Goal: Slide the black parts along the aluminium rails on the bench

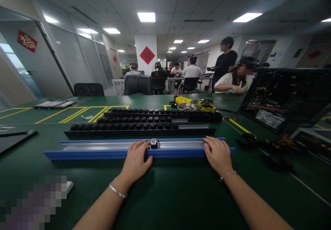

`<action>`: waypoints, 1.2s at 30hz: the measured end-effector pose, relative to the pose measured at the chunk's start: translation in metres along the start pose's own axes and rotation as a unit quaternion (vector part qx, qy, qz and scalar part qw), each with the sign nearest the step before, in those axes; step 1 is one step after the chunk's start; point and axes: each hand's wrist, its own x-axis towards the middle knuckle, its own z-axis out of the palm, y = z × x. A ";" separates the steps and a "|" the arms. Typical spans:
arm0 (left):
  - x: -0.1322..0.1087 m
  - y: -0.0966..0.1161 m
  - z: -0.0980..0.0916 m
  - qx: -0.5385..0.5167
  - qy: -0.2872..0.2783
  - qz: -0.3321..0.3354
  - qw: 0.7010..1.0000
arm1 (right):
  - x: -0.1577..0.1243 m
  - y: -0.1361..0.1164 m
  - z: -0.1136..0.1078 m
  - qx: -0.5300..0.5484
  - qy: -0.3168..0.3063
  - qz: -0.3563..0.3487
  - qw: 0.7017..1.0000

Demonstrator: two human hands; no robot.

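Observation:
A long blue rail with a silver channel (103, 147) lies across the green table in front of me. My left hand (137, 159) rests on its middle with the fingers laid over the near edge, next to a small black part (154, 143) seated in the channel. My right hand (218, 154) lies flat on the rail's right end, fingers spread. Neither hand wraps around anything.
Behind the blue rail lie three black rails (139, 130) filled with several black parts. A metal bowl (186, 107) and yellow bin (183, 100) stand farther back. Loose black parts (258, 143) and a dark angled board (284, 99) sit at right. Several people sit or stand beyond.

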 end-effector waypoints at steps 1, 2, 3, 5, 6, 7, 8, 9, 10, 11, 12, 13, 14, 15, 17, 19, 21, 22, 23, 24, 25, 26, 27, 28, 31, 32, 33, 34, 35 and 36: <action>0.000 0.001 0.000 -0.005 -0.004 0.002 1.000 | 0.000 0.000 0.000 0.000 -0.001 0.001 1.000; 0.000 0.001 0.000 -0.008 -0.007 0.004 1.000 | 0.000 -0.001 -0.001 0.000 -0.002 0.002 1.000; 0.000 0.001 0.000 -0.010 -0.009 0.005 1.000 | 0.000 -0.001 -0.001 0.000 -0.004 0.003 1.000; 0.000 0.001 0.001 -0.011 -0.010 0.006 1.000 | 0.000 -0.001 -0.002 0.000 -0.007 0.003 1.000; 0.000 0.001 0.002 -0.011 -0.010 0.005 1.000 | 0.000 -0.001 -0.002 0.000 -0.007 0.002 1.000; 0.000 0.000 0.002 -0.012 -0.010 0.005 1.000 | 0.000 -0.001 -0.001 0.000 -0.005 0.001 1.000; 0.000 0.000 0.002 -0.013 -0.010 0.004 1.000 | 0.000 -0.001 -0.001 0.000 -0.003 0.001 1.000; 0.000 0.000 0.003 -0.015 -0.010 0.004 1.000 | 0.000 -0.001 -0.001 0.000 -0.002 0.001 1.000; 0.000 -0.001 0.003 -0.016 -0.009 0.003 1.000 | 0.000 -0.001 -0.001 0.000 0.000 0.002 1.000; 0.000 -0.001 0.003 -0.017 -0.009 0.004 1.000 | 0.000 -0.001 0.000 -0.001 0.000 0.002 1.000; 0.000 0.000 0.002 -0.018 -0.010 0.004 1.000 | 0.000 0.000 0.000 -0.001 0.001 0.002 1.000; 0.000 0.000 0.002 -0.018 -0.012 0.004 1.000 | 0.000 0.000 0.000 -0.002 0.002 0.001 1.000; 0.000 0.000 0.002 -0.017 -0.017 0.003 1.000 | 0.000 0.000 0.000 -0.002 0.002 0.000 1.000; -0.001 0.001 0.001 -0.017 -0.023 0.002 1.000 | 0.000 0.000 0.000 -0.003 0.001 -0.001 1.000; -0.001 0.002 0.000 -0.017 -0.034 -0.001 0.999 | 0.000 0.000 0.000 -0.005 0.000 -0.001 1.000; 0.000 0.003 -0.001 -0.015 -0.040 -0.004 0.999 | 0.000 0.000 0.001 -0.007 0.002 -0.001 1.000; 0.000 0.004 -0.001 -0.014 -0.042 -0.004 0.999 | 0.000 0.000 0.002 -0.009 0.008 0.000 1.000; 0.001 0.004 -0.001 -0.014 -0.042 -0.004 0.999 | 0.000 0.000 0.002 -0.009 0.011 0.001 1.000; 0.001 0.004 -0.001 -0.015 -0.042 -0.005 0.999 | 0.000 -0.001 0.001 -0.008 0.013 0.003 1.000; 0.001 0.004 -0.001 -0.015 -0.042 -0.006 0.999 | 0.000 -0.003 0.000 -0.006 0.013 0.003 1.000; 0.001 0.004 -0.001 -0.016 -0.043 -0.008 0.999 | -0.001 -0.007 -0.001 -0.001 0.011 0.000 1.000; 0.001 0.004 -0.001 -0.016 -0.043 -0.009 0.999 | -0.001 -0.012 -0.002 0.007 0.007 -0.007 1.000; 0.002 0.004 -0.001 -0.016 -0.043 -0.010 0.999 | -0.001 -0.019 -0.003 0.019 -0.001 -0.021 1.000; 0.002 0.004 -0.001 -0.016 -0.042 -0.010 0.999 | -0.002 -0.027 -0.004 0.035 -0.013 -0.042 0.998; 0.002 0.005 -0.001 -0.016 -0.041 -0.005 0.999 | -0.005 -0.060 -0.004 0.082 -0.055 -0.111 0.989; 0.002 0.005 -0.001 -0.015 -0.040 -0.003 0.999 | -0.005 -0.073 -0.002 0.096 -0.067 -0.128 0.985; 0.002 0.005 -0.001 -0.014 -0.039 -0.001 0.999 | -0.005 -0.085 0.000 0.107 -0.075 -0.139 0.982; 0.002 0.005 -0.001 -0.013 -0.038 0.000 0.999 | -0.005 -0.097 0.002 0.118 -0.079 -0.142 0.980; 0.001 0.005 -0.001 -0.013 -0.037 0.001 0.999 | -0.004 -0.108 0.005 0.129 -0.078 -0.140 0.979; 0.001 0.004 -0.001 -0.013 -0.037 0.001 0.999 | -0.002 -0.119 0.008 0.139 -0.077 -0.133 0.978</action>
